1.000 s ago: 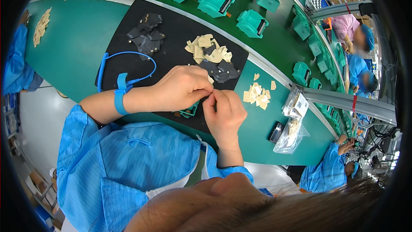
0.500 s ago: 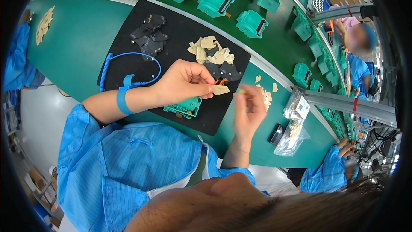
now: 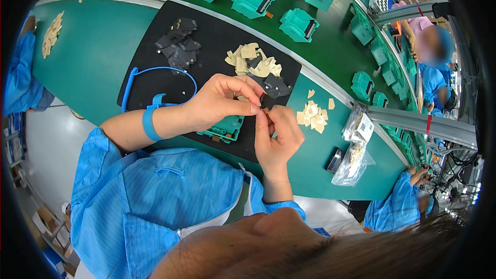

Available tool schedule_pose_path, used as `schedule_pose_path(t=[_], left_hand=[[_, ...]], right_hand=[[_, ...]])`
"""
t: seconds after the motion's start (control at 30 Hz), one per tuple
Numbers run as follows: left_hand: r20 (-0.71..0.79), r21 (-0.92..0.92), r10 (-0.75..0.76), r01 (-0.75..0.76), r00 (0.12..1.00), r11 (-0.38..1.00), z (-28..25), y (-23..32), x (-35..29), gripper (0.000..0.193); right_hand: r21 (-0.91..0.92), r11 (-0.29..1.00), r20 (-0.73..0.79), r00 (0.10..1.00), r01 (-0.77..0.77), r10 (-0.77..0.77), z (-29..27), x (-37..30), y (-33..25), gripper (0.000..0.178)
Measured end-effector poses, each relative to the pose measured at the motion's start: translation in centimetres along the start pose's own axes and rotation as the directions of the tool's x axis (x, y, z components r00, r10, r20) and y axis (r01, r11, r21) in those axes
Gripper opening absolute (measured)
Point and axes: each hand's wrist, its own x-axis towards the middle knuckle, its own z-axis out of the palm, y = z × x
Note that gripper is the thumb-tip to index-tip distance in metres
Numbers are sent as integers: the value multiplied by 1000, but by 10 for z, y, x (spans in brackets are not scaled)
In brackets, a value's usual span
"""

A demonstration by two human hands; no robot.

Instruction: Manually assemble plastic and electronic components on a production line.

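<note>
My left hand [image 3: 225,101] and my right hand [image 3: 279,132] meet over the right part of a black mat [image 3: 217,36]. Between their fingertips they pinch a small dark piece [image 3: 264,100], mostly covered by the fingers. A green plastic housing [image 3: 225,128] lies under my left hand, partly hidden by it. Just beyond the hands rests a heap of cream paper pieces [image 3: 253,59], with dark flat parts [image 3: 276,87] beside it. Cream labels [image 3: 313,115] lie scattered to the right of my right hand. A blue band with a coiled cord [image 3: 129,87] circles my left wrist.
More dark flat parts [image 3: 181,46] lie on the mat's far left. Beyond a metal rail, green housings [image 3: 253,1] stand on a green belt. At right are clear plastic bags [image 3: 354,163], a small black object [image 3: 335,160] and a metal post [image 3: 423,128]. Other people sit nearby.
My right hand has moved left to meet my left hand's fingertips. The cream piece and orange bit seen there before no longer show; a dark piece does. Belt housings have shifted slightly left.
</note>
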Motion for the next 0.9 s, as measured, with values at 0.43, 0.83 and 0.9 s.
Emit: schedule_pose_path(t=[0.43,0.83,0.9], left_hand=[[51,-54,4,-1,999,999,3,2,-4,12],[373,517,148,-338,916,787,-10,41,-2,10],[481,592,181,-470,858,655,-14,47,3,17]], right_hand=[[-32,982,-24,982,185,-186,1,-2,-4,18],[55,920,58,921,-388,385,-51,-1,78,6],[-693,675,27,926,-255,377,-59,2,95,4]])
